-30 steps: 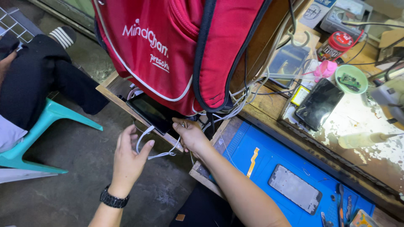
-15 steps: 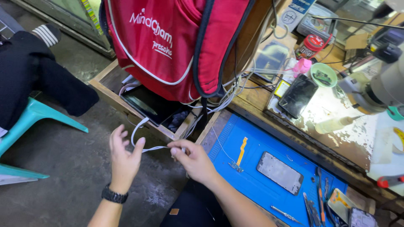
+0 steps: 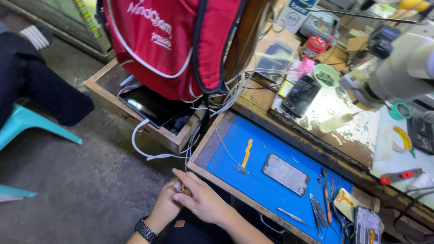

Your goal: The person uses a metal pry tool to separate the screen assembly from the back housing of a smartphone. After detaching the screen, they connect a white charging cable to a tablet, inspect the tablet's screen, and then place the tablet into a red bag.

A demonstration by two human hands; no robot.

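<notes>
I am seated at a phone repair workshop bench. In front of me a blue work mat (image 3: 253, 167) carries a stripped phone frame (image 3: 285, 174), an orange flex cable (image 3: 246, 153), and tweezers and small screwdrivers (image 3: 321, 208). Farther back sit a dark phone (image 3: 300, 95) on a worn, paint-flaked board (image 3: 357, 131) and a stereo microscope (image 3: 398, 68). White cables (image 3: 149, 151) spill from an open wooden drawer (image 3: 135, 119). A red backpack (image 3: 181, 40) hangs at the bench; the floor is bare concrete (image 3: 90, 190).
</notes>
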